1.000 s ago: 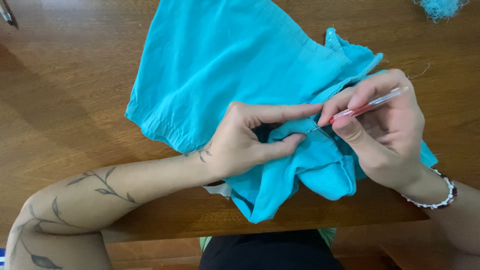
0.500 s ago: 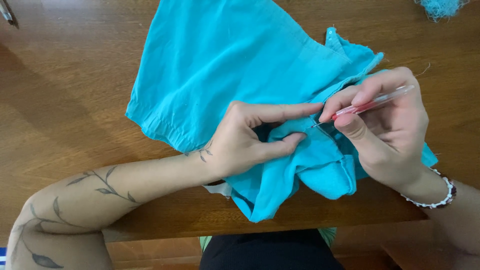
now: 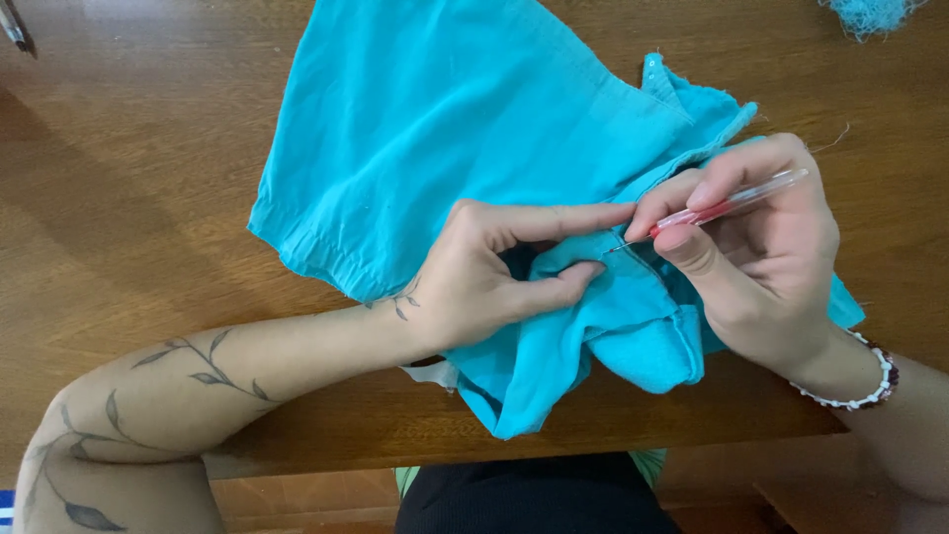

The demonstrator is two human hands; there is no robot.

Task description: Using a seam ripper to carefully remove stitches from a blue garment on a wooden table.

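Turquoise cloth (image 3: 465, 129) is spread over a brown wooden counter (image 3: 129, 198), kinda rumpled, with a stitched hem running along its lower left edge and a frayed corner up at the top right. Its lower part is bunched into thick folds that hang a bit past the counter's front edge.

Left hand (image 3: 484, 277) lies on the cloth near the middle, forefinger stretched out flat along a seam and thumb pressed in below it, so the fingers are pinching a fold of cloth between them. Forearm has a leafy vine tattoo.

Just right of that, the right hand (image 3: 761, 267) has its fingers closed around a thin tool (image 3: 727, 206) with a clear and red handle, like a seam ripper. Its metal tip touches the seam right beside the left forefinger. A beaded bracelet (image 3: 870, 386) sits on the right wrist.
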